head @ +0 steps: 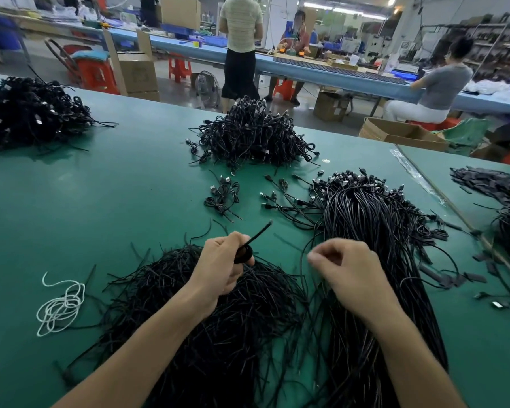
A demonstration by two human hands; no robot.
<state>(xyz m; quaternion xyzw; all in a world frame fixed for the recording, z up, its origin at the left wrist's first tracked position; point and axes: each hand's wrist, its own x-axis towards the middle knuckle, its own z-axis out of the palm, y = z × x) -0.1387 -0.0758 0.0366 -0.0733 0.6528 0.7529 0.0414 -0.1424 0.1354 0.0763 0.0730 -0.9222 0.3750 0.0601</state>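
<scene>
My left hand (221, 260) grips a small coiled black cable (243, 254); a stiff black tie end (259, 232) sticks up and to the right from the coil. My right hand (348, 272) hovers a short way to the right, fingers curled and thumb against fingertips, with nothing visible in them. A thin cable arcs just left of those fingertips. Below my left hand lies a heap of loose black ties (189, 304). Under my right arm runs a long bundle of straight black cables (365, 231), plugs at its far end.
On the green table (115, 187) a mound of tied cables (248, 136) sits at the far middle, with a few tied ones (223, 195) nearer. Another black pile (27, 113) is far left, a white cord (61, 304) near left, and black strips (489, 181) right. People work beyond.
</scene>
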